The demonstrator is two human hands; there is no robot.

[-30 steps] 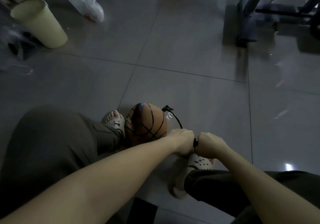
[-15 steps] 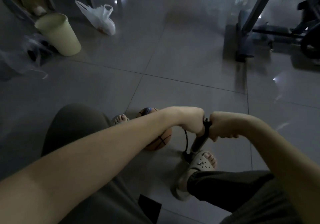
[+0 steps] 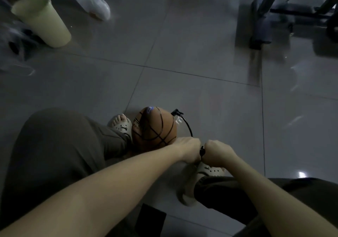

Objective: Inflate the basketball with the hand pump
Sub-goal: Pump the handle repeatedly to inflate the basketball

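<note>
Two bare forearms reach forward and down from the bottom edge, fists side by side, knuckles up. The left hand [image 3: 190,149] and right hand [image 3: 217,152] each clench one side of the pump handle [image 3: 202,150]. Only a dark sliver of it shows between them, and the pump barrel is hidden beneath the fists. Just under the right hand lies a pale sandal [image 3: 210,171], partly covered. Beyond the left hand the basketball [image 3: 155,127] sits on the floor [image 3: 210,94], touching the other sandal [image 3: 121,125] on its left. A thin black hose [image 3: 188,127] arcs from behind the left hand to the ball's upper right. Farther off, blurred and dim, stand a pale bin [image 3: 42,20], a white plastic bag [image 3: 93,0] and a dark metal frame [image 3: 261,26], cut off at the top.
</note>
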